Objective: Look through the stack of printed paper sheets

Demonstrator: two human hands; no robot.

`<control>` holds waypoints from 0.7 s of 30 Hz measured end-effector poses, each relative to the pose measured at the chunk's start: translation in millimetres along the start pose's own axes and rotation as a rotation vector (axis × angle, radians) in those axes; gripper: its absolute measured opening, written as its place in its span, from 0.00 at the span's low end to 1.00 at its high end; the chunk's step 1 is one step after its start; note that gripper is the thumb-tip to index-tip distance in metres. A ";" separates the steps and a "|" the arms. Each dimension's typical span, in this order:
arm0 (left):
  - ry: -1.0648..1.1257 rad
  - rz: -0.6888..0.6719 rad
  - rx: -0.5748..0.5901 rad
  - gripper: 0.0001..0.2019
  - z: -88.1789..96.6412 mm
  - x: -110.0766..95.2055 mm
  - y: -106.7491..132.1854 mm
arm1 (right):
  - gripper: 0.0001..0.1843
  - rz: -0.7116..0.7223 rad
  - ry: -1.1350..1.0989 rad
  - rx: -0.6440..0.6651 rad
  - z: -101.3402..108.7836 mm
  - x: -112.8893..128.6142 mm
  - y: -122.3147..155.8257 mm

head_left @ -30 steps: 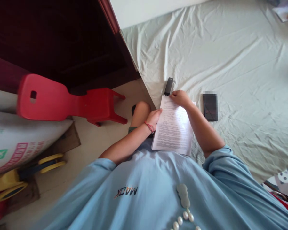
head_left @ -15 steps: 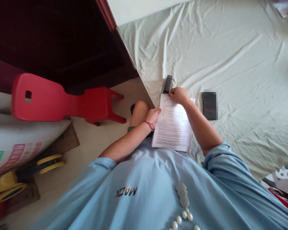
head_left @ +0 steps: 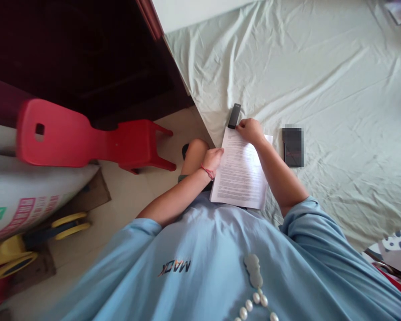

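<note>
A wrinkled pale sheet (head_left: 321, 80) spread widest; over its 8 o'clock side lay the printed paper stack (head_left: 237, 183). Probably light but floppy, with smooth leaves apt to slide apart or crease, it seemed best held by opposite edges. A dark flat case (head_left: 293, 149) sat toward the stack's 2 o'clock. The left hand (head_left: 214, 159) pinched the edge at 9 o'clock, thumb on top. The right hand (head_left: 250, 130) curled its fingers near 12; whether they nipped paper or the slim black tool (head_left: 234, 116) at 11, I couldn't tell.
</note>
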State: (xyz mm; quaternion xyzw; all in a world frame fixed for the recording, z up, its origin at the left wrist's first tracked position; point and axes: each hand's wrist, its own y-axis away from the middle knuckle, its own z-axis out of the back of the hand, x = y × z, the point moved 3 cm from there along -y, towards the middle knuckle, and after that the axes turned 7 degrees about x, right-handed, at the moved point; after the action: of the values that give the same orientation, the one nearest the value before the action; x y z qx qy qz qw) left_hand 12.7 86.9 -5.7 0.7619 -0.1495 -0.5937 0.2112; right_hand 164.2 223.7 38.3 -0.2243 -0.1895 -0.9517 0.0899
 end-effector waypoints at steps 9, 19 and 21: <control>-0.134 -0.025 -0.002 0.13 3.6 7.4 -10.8 | 0.22 0.082 -0.002 -0.259 9.8 8.0 -4.0; -0.148 0.006 -0.077 0.17 0.6 7.2 -9.5 | 0.37 0.314 0.158 -0.039 -7.8 35.1 -63.5; -0.151 0.013 -0.072 0.17 0.5 8.0 -9.9 | 0.35 0.318 0.189 -0.008 -14.0 33.7 -64.3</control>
State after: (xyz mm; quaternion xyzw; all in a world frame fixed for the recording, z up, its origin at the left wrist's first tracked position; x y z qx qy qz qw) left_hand 13.9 91.6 -17.4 0.7059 -0.1486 -0.6530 0.2307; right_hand 112.5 273.8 21.7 -0.1615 -0.1387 -0.9430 0.2558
